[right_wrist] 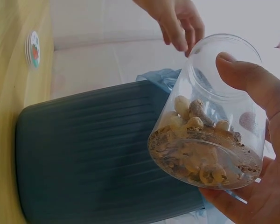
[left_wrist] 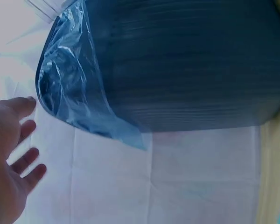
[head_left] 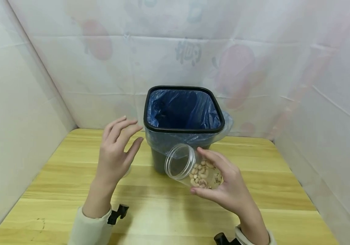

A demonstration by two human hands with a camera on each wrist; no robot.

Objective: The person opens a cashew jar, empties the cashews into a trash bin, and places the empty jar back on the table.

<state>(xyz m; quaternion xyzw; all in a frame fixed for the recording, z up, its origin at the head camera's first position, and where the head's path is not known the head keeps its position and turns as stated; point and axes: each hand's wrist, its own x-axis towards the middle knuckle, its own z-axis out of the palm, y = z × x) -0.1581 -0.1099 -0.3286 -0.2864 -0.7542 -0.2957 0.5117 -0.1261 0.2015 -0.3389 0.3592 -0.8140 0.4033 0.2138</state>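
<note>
My right hand (head_left: 233, 189) grips a clear plastic jar (head_left: 183, 166), fingers along one side and thumb along the other. The jar is tilted, its uncovered mouth facing left. Pale nuts (head_left: 201, 174), some curved like cashews, lie inside it; dark crumbs gather near the base in the right wrist view. Just behind the jar stands a dark trash bin (head_left: 160, 160) lined with a translucent blue bag (head_left: 190, 136). Left of the bin, my left hand (head_left: 113, 151) is raised with its fingers spread and slightly bent, holding nothing.
A round lid (right_wrist: 33, 49) with a printed label lies on the wooden table (head_left: 162, 217), mostly hidden behind my left hand in the head view. Pale cloth walls (head_left: 126, 68) enclose the table at the back and sides. The bag hangs over the bin's black rim (head_left: 182, 130).
</note>
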